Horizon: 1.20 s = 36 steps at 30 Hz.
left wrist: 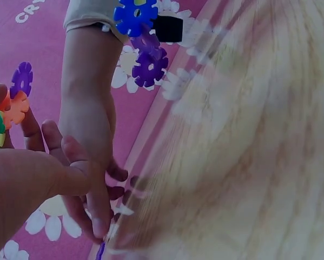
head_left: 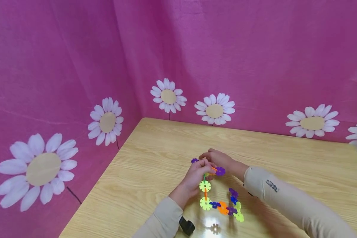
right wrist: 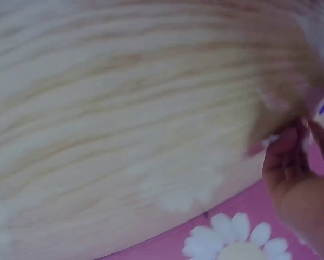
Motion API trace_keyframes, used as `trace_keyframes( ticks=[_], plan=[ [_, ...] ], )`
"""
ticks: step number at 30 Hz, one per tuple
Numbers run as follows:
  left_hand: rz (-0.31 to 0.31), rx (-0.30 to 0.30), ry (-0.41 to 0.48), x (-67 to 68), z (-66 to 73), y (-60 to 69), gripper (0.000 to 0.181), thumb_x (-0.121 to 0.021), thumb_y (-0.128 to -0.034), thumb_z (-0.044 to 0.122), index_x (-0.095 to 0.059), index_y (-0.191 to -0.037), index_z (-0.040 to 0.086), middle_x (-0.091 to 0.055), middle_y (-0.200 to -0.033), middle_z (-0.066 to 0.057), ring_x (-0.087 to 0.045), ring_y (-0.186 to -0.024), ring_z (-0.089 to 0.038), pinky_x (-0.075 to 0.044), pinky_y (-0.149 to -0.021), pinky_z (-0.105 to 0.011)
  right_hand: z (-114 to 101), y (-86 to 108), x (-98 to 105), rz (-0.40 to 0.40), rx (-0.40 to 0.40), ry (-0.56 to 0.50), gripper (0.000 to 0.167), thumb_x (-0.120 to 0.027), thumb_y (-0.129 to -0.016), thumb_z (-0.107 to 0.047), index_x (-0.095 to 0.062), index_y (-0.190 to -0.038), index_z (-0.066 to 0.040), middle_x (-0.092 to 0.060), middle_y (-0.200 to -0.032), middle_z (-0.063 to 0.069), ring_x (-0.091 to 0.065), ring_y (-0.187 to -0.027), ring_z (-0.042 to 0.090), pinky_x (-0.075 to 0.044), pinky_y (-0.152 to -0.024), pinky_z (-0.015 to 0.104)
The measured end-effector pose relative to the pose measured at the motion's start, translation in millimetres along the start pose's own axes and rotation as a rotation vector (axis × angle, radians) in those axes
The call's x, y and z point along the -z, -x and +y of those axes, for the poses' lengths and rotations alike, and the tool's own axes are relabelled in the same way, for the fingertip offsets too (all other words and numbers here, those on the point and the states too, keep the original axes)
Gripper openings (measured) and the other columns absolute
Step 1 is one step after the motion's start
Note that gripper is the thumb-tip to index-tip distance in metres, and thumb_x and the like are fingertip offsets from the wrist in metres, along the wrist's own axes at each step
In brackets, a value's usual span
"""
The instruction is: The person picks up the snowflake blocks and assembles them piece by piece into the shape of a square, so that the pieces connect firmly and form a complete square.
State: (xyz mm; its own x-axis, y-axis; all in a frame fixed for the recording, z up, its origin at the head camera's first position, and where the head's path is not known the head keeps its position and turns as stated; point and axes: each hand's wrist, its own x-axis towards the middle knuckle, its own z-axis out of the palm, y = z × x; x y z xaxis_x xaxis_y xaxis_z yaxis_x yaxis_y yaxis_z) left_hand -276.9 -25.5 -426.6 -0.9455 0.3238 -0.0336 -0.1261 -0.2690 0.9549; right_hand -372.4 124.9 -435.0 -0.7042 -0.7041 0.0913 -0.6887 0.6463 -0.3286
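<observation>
My left hand (head_left: 194,177) pinches one end of a chain of notched plastic discs, next to a purple disc (head_left: 220,171) and an orange disc (left wrist: 14,108). Below it hang yellow (head_left: 205,185), dark blue, orange (head_left: 222,207) and purple discs, and the far end bends upward on the right. My right hand (head_left: 221,159) reaches past the left. Its fingertips grip a single purple disc (head_left: 194,160), seen edge-on in the left wrist view; the fingers partly hide the grip. In the right wrist view my right hand (right wrist: 299,179) has its thumb and fingers drawn together.
The wooden table (head_left: 122,188) lies under both hands, with a glare spot (head_left: 215,228) near its front. A black strapped device (head_left: 186,226) sits by my left wrist. Pink cloth with white daisies (head_left: 168,96) hangs behind and to the left of the table.
</observation>
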Motion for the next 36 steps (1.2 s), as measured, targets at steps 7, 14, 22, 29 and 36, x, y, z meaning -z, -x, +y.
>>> trace_keyframes(
  ticks=[7,14,22,29,36],
  plan=[
    [-0.013,-0.004,0.027,-6.4,-2.3,2.7,0.023,-0.057,-0.0807,0.001,-0.047,-0.065,0.015,-0.059,-0.095,0.003,-0.054,-0.085,-0.011,-0.044,-0.073,-0.029,-10,0.0,-3,0.017,-0.011,0.030,0.037,-0.054,-0.091,0.000,-0.069,-0.124,-0.007,-0.056,-0.095,0.011,-0.047,-0.080,0.014,-0.043,-0.061,0.022],
    [-0.028,-0.016,0.016,-9.3,-2.4,2.7,0.024,-0.058,-0.0826,0.001,-0.049,-0.066,0.016,-0.060,-0.094,0.004,-0.055,-0.085,-0.011,-0.045,-0.071,-0.028,-8,-0.7,-1,0.088,0.067,-0.109,0.022,-0.061,-0.085,0.002,-0.074,-0.103,0.002,-0.070,-0.090,0.012,-0.058,-0.082,0.016,-0.050,-0.073,0.025],
    [-0.002,-0.008,-0.005,-6.2,-2.5,2.1,0.021,-0.059,-0.0810,0.004,-0.050,-0.066,0.016,-0.062,-0.095,0.004,-0.058,-0.087,-0.012,-0.048,-0.071,-0.029,-7,9.1,4,0.173,-0.196,-0.360,0.008,-0.070,-0.078,0.004,-0.071,-0.085,0.000,-0.073,-0.079,0.010,-0.063,-0.072,0.009,-0.051,-0.067,0.021],
    [0.026,0.003,-0.018,0.7,-2.8,0.1,0.019,-0.059,-0.0820,0.006,-0.052,-0.068,0.016,-0.064,-0.098,0.002,-0.059,-0.091,-0.014,-0.048,-0.074,-0.030,-3,42.9,19,0.207,-0.301,-0.588,0.016,-0.065,-0.090,-0.004,-0.067,-0.101,0.006,-0.070,-0.085,0.013,-0.063,-0.073,0.013,-0.054,-0.062,0.024],
    [0.034,0.014,-0.025,-1.6,-2.7,0.3,0.020,-0.060,-0.0805,0.007,-0.050,-0.066,0.016,-0.063,-0.103,-0.001,-0.058,-0.094,-0.017,-0.049,-0.075,-0.030,-10,93.6,43,0.215,-0.357,-0.749,0.030,-0.063,-0.097,-0.015,-0.066,-0.118,0.006,-0.071,-0.102,0.019,-0.070,-0.083,0.019,-0.060,-0.076,0.036]
  ],
)
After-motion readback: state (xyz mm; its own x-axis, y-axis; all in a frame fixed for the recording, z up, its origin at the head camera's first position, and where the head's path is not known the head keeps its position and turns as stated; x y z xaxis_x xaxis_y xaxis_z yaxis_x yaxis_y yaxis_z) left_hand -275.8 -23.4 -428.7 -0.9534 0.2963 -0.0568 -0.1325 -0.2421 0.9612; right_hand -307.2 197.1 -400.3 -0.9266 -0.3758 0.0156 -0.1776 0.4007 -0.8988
